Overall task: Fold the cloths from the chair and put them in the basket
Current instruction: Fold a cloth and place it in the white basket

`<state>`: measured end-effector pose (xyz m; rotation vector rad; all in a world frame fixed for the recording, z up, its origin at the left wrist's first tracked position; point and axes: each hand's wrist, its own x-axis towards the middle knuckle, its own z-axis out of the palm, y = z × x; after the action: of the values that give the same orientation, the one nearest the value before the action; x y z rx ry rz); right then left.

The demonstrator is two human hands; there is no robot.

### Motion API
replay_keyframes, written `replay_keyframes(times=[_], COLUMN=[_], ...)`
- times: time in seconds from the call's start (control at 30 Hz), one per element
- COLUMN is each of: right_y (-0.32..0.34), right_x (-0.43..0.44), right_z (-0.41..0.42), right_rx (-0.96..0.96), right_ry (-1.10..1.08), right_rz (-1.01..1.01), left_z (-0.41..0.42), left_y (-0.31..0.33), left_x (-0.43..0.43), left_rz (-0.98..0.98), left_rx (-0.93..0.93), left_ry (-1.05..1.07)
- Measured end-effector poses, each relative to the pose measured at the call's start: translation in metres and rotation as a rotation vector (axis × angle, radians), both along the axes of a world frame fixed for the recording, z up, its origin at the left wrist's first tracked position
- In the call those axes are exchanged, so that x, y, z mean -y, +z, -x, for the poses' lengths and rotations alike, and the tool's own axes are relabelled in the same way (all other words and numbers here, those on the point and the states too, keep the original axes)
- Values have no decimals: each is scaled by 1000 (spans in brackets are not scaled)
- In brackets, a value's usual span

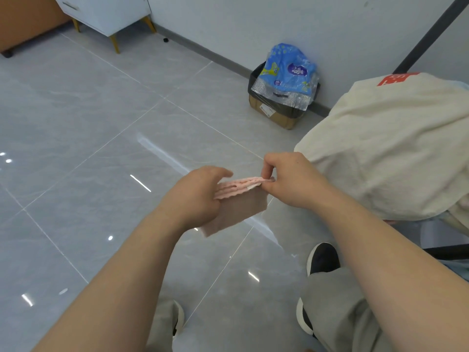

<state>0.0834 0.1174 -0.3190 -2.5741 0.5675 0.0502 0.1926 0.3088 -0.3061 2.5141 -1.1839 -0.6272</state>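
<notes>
While a folded pink cloth hangs above the floor, held mid-air btwn both hands, the left hand grips its left end and the right hand pinches the top-right corner, long axis running left to right. A cream cloth lies heaped just right of the right hand. No basket in view, so which way it lies can't be told.

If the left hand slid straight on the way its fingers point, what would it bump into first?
Probably the right hand, pinching the far end of the folded pink cloth that the left hand grips; depth is unclear.
</notes>
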Motion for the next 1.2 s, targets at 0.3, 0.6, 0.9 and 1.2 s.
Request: replay_keyframes(times=[0.3,0.6,0.9,1.2], right_y=[10,11,5,2], right_x=[-4,-1,-14,-13], right_z=[1,0,2,0], right_rx=[-172,-203,-70,12], right_ry=[145,108,243,186], right_rz=[-164,-88,-188,-129], left_z=[-8,-8,3,1], left_y=[2,5,7,9], left_x=[-4,-1,3,3], left_rz=[92,286,340,285], left_rx=[70,-102,-171,-112], left_ry=[221,400,220,226])
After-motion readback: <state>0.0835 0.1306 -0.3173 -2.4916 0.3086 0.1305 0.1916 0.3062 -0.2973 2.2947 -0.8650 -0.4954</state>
